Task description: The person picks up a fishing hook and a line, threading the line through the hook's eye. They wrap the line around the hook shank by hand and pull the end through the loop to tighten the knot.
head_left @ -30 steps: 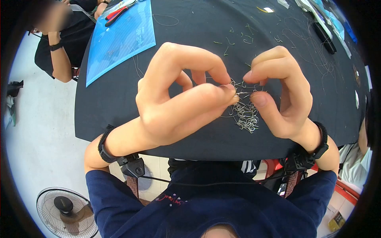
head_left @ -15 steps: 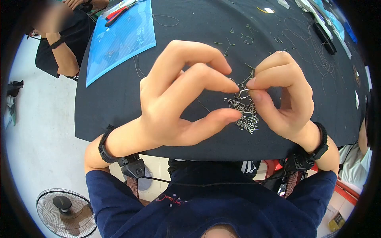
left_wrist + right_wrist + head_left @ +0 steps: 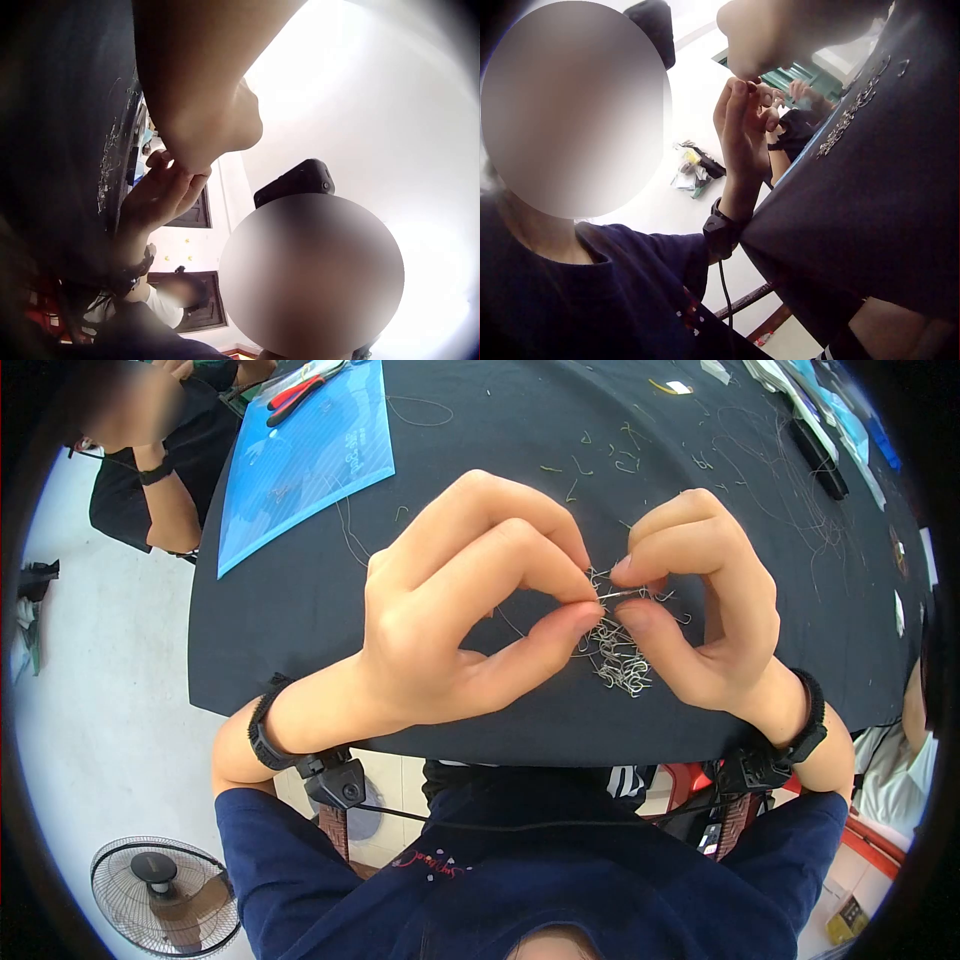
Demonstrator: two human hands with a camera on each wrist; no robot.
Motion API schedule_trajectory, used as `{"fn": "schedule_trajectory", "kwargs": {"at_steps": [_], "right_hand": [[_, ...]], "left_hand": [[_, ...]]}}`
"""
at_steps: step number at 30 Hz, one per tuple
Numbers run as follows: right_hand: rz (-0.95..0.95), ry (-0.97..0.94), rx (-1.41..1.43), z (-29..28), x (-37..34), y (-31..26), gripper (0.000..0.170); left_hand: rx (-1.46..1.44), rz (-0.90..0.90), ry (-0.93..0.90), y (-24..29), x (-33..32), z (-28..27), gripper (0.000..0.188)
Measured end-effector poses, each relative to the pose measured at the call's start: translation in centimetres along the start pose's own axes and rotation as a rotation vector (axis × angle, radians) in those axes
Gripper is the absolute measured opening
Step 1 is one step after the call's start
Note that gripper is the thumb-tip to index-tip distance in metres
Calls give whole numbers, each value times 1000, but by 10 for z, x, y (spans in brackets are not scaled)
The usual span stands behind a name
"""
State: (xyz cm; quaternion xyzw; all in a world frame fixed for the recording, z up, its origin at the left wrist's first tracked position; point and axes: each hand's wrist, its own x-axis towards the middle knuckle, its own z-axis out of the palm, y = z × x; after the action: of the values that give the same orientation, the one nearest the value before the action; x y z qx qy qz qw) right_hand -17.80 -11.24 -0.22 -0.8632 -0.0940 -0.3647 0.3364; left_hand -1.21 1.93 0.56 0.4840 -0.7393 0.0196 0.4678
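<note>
A small silvery metal hook (image 3: 617, 595), like a fish hook, is held between the thumb and forefinger of my left hand (image 3: 450, 610). Its shaft points right, into the gap between the fingertips of my right hand (image 3: 715, 595). There the thumb and forefinger are bent towards each other with their tips apart. Under both hands lies a tangled pile of similar hooks (image 3: 625, 665) on the black cloth-covered table (image 3: 480, 735). In the right wrist view, the left hand (image 3: 742, 127) is seen from the side, its fingertips partly covered by the blurred right hand (image 3: 780, 37).
A blue plastic folder (image 3: 310, 480) lies at the far left with red-handled pliers (image 3: 295, 400) on it. Several loose hooks and fine line (image 3: 790, 500) are scattered farther back. Another person (image 3: 170, 490) sits beyond the folder; a fan (image 3: 165, 890) stands on the floor.
Half a second ago my right hand pinched the hook while the left thumb and forefinger were spread. Since then the left fingertips have closed on it and the right ones have parted.
</note>
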Motion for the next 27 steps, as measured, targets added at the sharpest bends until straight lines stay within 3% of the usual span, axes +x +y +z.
{"fn": "schedule_trajectory", "kwargs": {"at_steps": [11,14,18,21,24,27], "right_hand": [[-17,-13,16,-1,0,1,17],[-119,8,29,0,0,6,21],[-171,34,5,1,1,7,24],[-203,23,-13,-1,2,8,24],[-114,7,10,-3,1,7,24],[60,14,56,0,0,-2,23]], "left_hand": [[14,19,-14,0,-1,0,13],[-6,6,-23,1,0,0,11],[-235,-174,-110,6,0,-2,7],[-592,-351,-168,2,-1,2,5],[-579,-435,-171,5,-1,1,7],[-310,-296,-119,4,-2,-2,7]]}}
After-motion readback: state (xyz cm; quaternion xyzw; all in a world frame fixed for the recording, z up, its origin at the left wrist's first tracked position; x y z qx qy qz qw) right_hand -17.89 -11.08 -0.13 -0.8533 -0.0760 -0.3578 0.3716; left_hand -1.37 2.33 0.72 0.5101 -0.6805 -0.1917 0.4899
